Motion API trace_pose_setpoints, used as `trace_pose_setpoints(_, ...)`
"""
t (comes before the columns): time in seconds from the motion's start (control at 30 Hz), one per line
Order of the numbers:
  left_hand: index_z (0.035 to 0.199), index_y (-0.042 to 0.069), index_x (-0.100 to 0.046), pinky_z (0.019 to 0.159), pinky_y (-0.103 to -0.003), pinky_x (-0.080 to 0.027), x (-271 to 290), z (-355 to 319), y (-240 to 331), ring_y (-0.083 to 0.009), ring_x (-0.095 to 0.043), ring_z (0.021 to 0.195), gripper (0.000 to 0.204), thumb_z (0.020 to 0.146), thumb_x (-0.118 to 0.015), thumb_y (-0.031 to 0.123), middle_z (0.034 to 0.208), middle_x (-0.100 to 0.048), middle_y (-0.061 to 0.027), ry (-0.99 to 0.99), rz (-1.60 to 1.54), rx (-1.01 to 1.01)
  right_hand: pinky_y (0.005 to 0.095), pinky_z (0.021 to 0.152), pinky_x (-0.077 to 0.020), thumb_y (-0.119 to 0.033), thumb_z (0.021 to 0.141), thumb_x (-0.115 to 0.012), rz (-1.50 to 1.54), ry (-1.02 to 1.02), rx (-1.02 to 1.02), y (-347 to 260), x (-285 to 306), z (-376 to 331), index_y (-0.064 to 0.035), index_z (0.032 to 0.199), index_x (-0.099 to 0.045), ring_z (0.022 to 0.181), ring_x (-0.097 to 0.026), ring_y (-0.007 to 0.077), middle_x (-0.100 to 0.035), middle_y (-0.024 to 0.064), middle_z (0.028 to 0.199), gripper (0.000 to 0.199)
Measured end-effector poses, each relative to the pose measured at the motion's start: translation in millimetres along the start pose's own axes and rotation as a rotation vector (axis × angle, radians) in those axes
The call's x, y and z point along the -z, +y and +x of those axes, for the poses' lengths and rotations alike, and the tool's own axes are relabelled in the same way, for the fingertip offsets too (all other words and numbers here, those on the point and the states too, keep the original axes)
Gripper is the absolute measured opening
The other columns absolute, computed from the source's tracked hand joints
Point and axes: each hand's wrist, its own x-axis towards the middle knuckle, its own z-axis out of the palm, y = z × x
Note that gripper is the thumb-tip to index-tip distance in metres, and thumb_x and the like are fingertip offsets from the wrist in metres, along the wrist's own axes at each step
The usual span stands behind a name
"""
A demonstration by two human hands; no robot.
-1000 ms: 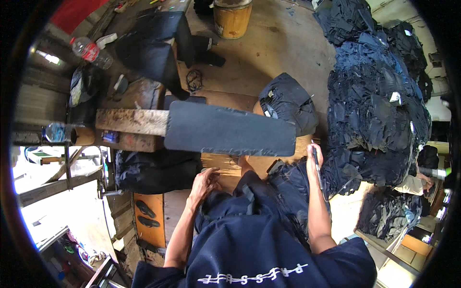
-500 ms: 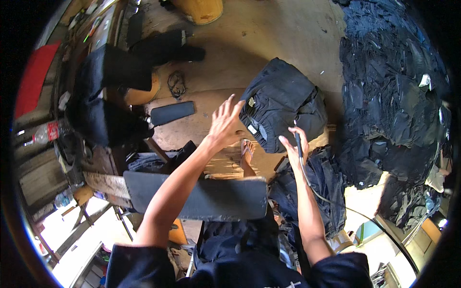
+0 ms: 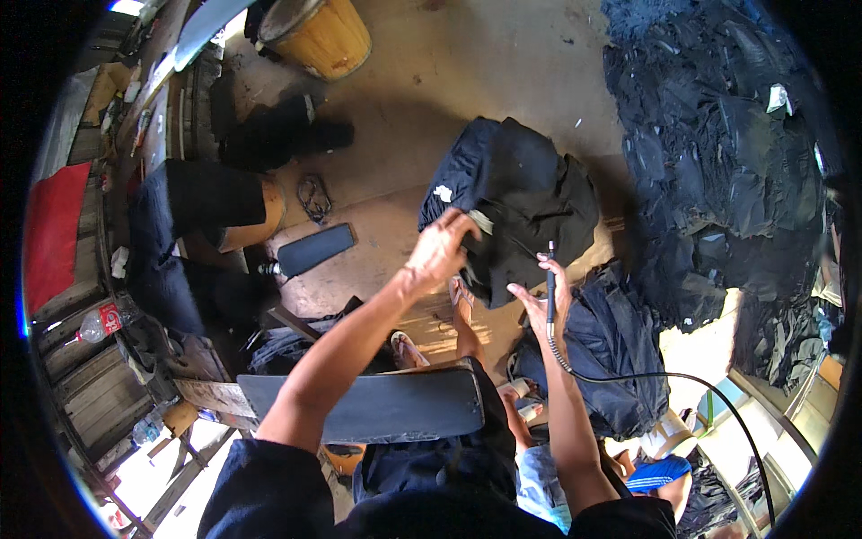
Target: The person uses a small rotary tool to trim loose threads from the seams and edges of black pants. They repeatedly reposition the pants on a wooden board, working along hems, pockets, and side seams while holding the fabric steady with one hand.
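A dark elastic-waisted garment [image 3: 548, 193] lies bunched ahead of me, a white patch and a pale tag at its left side. My left hand [image 3: 440, 250] is at its near left edge with fingers curled, seemingly gripping the cloth beside the pale tag; the fingertips are partly hidden. Held in my right hand [image 3: 558, 301] is a slim pen-shaped tool [image 3: 551, 289], its metal tip pointing away from me. A black cable [image 3: 664, 375] runs from the tool's lower end off to the lower right. The right thumb stretches toward the garment's near right edge.
Dark garments are heaped along the right [image 3: 718, 180], with another pile [image 3: 611, 359] near my right forearm. A long dark padded board [image 3: 386, 404] crosses below my arms. Farther left are a smaller pad [image 3: 316, 250], draped black cloth [image 3: 193, 234] and a yellow bucket [image 3: 323, 40].
My left hand has gone from spread fingers to curled ones at the garment. The cloth has shifted and bunched up. My view has moved; the tool stays in my right hand.
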Motion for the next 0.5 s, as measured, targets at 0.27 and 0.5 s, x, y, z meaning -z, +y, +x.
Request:
trace_pose_setpoints(0.27, 0.107, 0.009, -0.066, 0.093, -0.049, -0.058, 5, -26, 155, -0.0429, -0.07, 0.106, 0.038, 0.074, -0.067, -0.01, 0.109, -0.069, -0.0178, -0.081, -0.229, -0.009, 0.0409, 0.104, -0.0538, 0.008, 0.082, -0.075, -0.081, 0.488, -0.007, -29, 15, -33, 0.0008, 0.127, -0.064, 0.113, -0.07, 0.0291, -0.071, 0.0145, 0.119, 0.047)
trace_pose_setpoints(0.5, 0.119, 0.013, -0.067, 0.096, -0.052, -0.055, 89, -146, 109, -0.0448, -0.069, 0.117, 0.055, 0.072, -0.062, -0.014, 0.125, -0.071, -0.0205, -0.195, -0.227, -0.081, 0.0441, 0.09, -0.0573, 0.01, 0.069, -0.076, -0.321, 0.094, 0.2, -206, 62, -190, -0.0033, 0.115, -0.068, 0.1, -0.071, 0.0388, -0.07, 0.0181, 0.106, 0.049)
